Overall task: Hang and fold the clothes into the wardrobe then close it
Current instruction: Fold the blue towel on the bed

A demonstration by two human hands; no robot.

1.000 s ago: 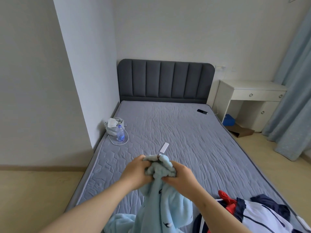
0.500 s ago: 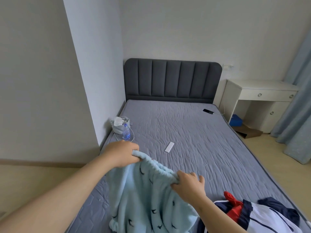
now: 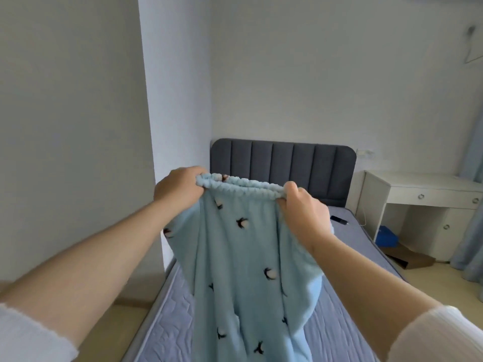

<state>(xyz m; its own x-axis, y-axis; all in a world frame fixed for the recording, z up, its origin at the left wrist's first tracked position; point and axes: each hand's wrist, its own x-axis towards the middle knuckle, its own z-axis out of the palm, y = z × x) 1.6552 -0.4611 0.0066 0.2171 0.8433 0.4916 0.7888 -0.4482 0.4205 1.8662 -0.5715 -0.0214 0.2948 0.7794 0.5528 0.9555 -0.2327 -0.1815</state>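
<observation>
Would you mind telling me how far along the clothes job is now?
Early, I'd judge. Nothing looks finished: no folded or hung garment shows, and no wardrobe is in view. In hand: the left hand and right hand grip the waistband of the light blue garment, hanging above the bed. Left: folding or hanging it, storing, closing the wardrobe.

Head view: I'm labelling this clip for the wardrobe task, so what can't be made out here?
- Wardrobe: outside the head view.
- Blue garment: lower end cut off by the bottom edge.
- Bed: middle hidden behind the garment.
- Dark object on the bed: too small to identify.
</observation>
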